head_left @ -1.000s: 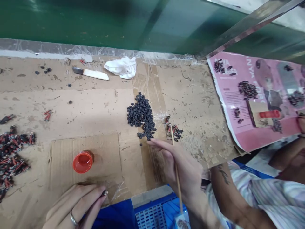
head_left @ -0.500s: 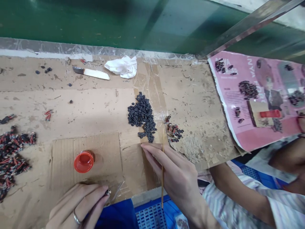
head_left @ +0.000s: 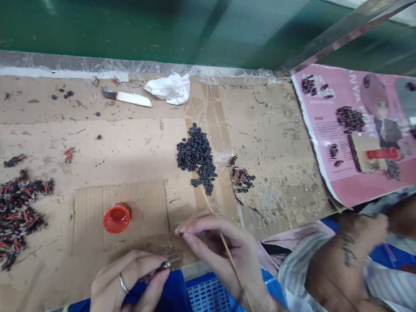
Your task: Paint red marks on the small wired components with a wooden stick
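A cardboard-covered bench [head_left: 136, 143] fills the view, its far edge taped under plastic film below a green wall, its near edge just under the hands. To the right a pink magazine [head_left: 357, 130] overhangs the cardboard, with a co-worker's arm [head_left: 344, 260] in a striped sleeve below it. Bare cardboard lies open between the red cap [head_left: 116, 218] and the black ring pile [head_left: 197, 157]. A heap of red-and-black parts [head_left: 19, 212] sits at the left edge; a smaller heap [head_left: 242, 177] lies just right of the rings. At the back lie a knife [head_left: 126, 97] and a white rag [head_left: 169, 88].

The right hand [head_left: 224, 251] grips a thin stick [head_left: 234, 271] between its fingers, the stick's long axis running from near the fingertips down-right toward the wrist. The left hand [head_left: 130, 281], with a ring on one finger, pinches a small part [head_left: 164, 265] at the near edge, its tip pointing right toward the right fingertips, close but apart.
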{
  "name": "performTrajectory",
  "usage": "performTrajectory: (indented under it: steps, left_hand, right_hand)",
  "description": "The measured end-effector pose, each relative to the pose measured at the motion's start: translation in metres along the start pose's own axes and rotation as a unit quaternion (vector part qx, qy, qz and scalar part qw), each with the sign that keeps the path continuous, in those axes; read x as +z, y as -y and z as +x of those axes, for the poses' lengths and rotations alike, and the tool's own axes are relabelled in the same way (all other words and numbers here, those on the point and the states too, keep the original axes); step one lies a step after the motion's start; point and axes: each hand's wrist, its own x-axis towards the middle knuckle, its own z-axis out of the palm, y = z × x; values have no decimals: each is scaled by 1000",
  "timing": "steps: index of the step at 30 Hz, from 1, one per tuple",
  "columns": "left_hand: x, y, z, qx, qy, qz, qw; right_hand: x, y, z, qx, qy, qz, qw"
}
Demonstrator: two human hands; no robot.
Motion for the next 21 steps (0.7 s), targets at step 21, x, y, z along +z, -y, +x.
performTrajectory:
  steps: [21]
  left_hand:
    - [6,2,-5,-77,-15,-56,995]
  right_hand:
    - [15,-14,-27,-72,50,-32,996]
